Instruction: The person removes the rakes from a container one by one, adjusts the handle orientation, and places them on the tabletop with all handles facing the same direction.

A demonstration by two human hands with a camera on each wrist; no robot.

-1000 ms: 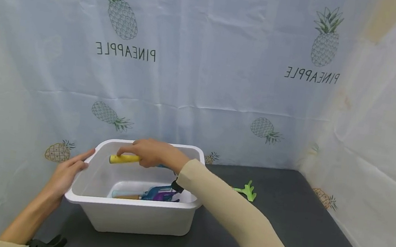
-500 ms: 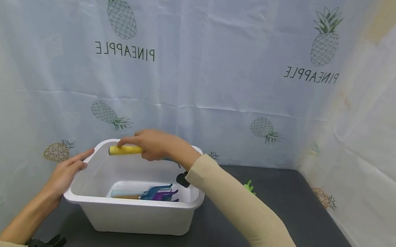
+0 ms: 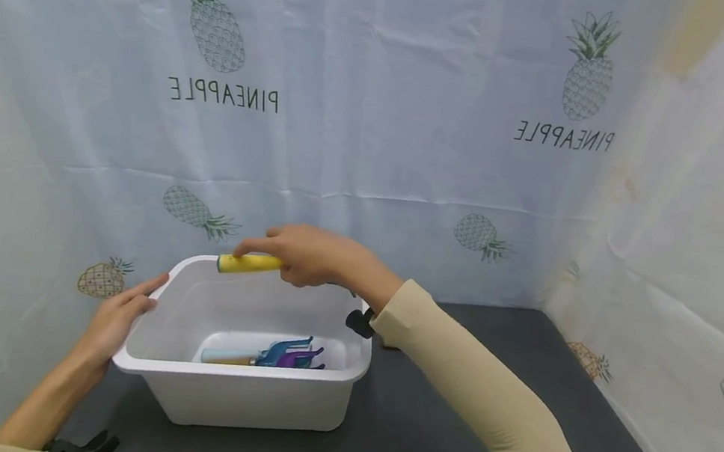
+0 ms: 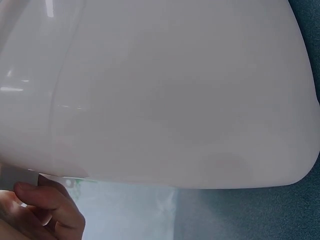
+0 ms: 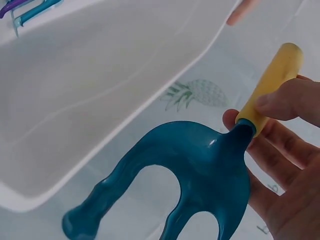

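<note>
My right hand (image 3: 324, 255) holds a small hand rake by its yellow handle (image 3: 250, 263), raised over the back rim of a white plastic tub (image 3: 253, 397). In the right wrist view the rake's blue, pronged head (image 5: 200, 155) hangs outside the tub wall, some prong ends cut off by the frame. Thumb and fingers pinch the handle near the head. My left hand (image 3: 116, 320) grips the tub's left rim; its curled fingers (image 4: 52, 202) show in the left wrist view. Several hand rakes (image 3: 278, 355) with blue and purple heads lie on the tub's floor.
The tub stands on a dark grey table (image 3: 448, 410). A pale curtain (image 3: 376, 107) printed with pineapples hangs behind and at the sides. A small brownish piece (image 3: 390, 345) peeks out beside the right sleeve, mostly hidden.
My right hand has lifted the rake up out of the tub, drifting slightly right at the end. The right forearm now covers the green pronged piece seen earlier. My left hand stays put.
</note>
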